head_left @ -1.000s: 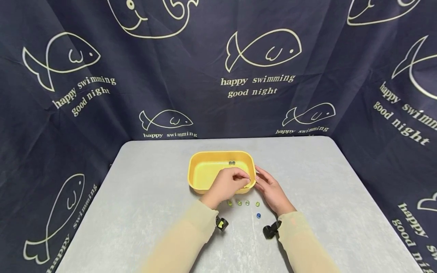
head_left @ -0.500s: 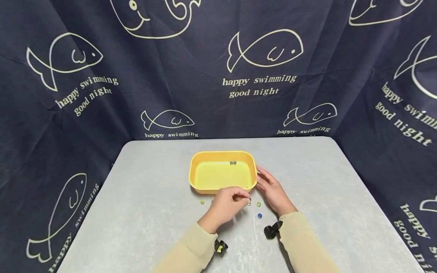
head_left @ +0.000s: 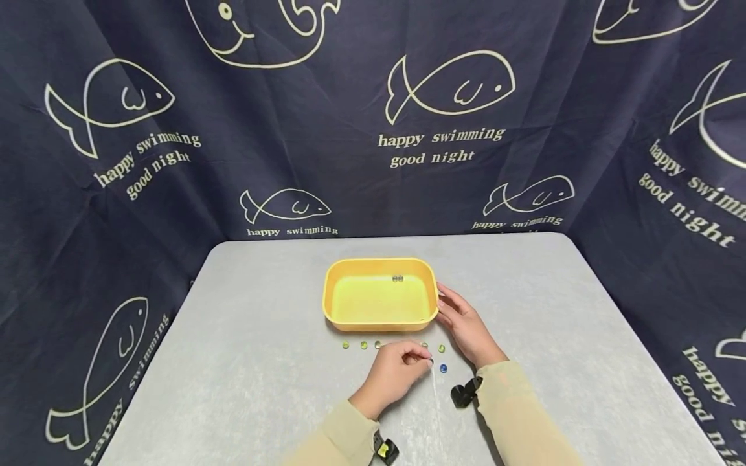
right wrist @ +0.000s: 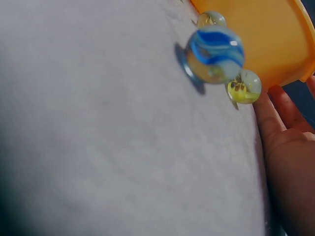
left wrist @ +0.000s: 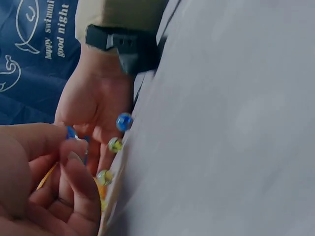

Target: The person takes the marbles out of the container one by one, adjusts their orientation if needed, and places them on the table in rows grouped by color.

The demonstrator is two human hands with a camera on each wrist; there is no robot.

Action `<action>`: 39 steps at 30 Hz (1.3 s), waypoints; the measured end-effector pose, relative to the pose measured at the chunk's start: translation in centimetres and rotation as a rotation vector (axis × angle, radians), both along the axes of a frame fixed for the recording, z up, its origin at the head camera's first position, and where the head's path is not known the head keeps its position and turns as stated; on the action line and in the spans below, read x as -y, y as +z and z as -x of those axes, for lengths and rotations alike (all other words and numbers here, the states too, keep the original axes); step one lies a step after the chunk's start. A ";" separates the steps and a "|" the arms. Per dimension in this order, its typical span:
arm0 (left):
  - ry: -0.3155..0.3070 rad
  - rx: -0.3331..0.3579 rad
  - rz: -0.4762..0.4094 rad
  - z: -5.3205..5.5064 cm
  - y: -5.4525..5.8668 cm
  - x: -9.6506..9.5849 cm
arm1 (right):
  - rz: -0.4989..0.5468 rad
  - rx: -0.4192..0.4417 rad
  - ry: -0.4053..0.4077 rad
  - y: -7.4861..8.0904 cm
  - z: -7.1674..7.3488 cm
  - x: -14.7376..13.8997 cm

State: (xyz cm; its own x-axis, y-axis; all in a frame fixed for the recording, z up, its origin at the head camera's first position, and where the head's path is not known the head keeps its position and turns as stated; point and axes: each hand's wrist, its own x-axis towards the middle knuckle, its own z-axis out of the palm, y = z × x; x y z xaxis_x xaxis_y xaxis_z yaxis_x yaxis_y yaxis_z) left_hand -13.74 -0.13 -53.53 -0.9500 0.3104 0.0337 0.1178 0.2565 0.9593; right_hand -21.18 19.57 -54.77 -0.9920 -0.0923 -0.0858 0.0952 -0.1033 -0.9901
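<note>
Dark blue curtain (head_left: 338, 145) surrounds the tabletop (head_left: 262, 304) at the back and on both sides, falling in soft folds. I can see pale outlined fish (head_left: 451, 84) scattered across it, and under them the lettering (head_left: 440, 137) — "happy swimming", then "good night". Up top, a bigger drawn creature (head_left: 265, 35) is cut off, leaving a round eye, a small mouth and a curling tail. The tabletop itself is mottled light grey — its two far corners rounded.

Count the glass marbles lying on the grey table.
6 visible: five greenish glass marbles beside the yellow plastic tub, three left, two right; one blue-swirled glass marble nearer the viewer. The left hand may hide more.
</note>
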 end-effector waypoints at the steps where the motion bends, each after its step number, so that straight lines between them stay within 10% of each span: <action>1: 0.003 0.008 0.008 -0.1 -0.2 -0.1 | 0.002 -0.001 0.002 0.0 0.0 0.0; 11: 0.054 -0.041 0.111 0.0 -1.7 -0.7 | -0.022 0.022 -0.006 -0.1 0.1 0.1; 39: 0.079 -0.159 0.203 0.1 -1.5 -0.7 | 0.025 0.021 0.005 0.0 0.1 0.2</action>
State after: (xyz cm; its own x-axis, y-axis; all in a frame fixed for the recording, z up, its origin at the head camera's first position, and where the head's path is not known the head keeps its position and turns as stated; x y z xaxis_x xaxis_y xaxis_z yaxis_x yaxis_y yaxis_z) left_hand -13.87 0.55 -55.03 -0.9595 0.2507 0.1288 0.2345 0.4566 0.8582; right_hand -21.30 19.37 -54.74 -0.9896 -0.0992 -0.1044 0.1167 -0.1273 -0.9850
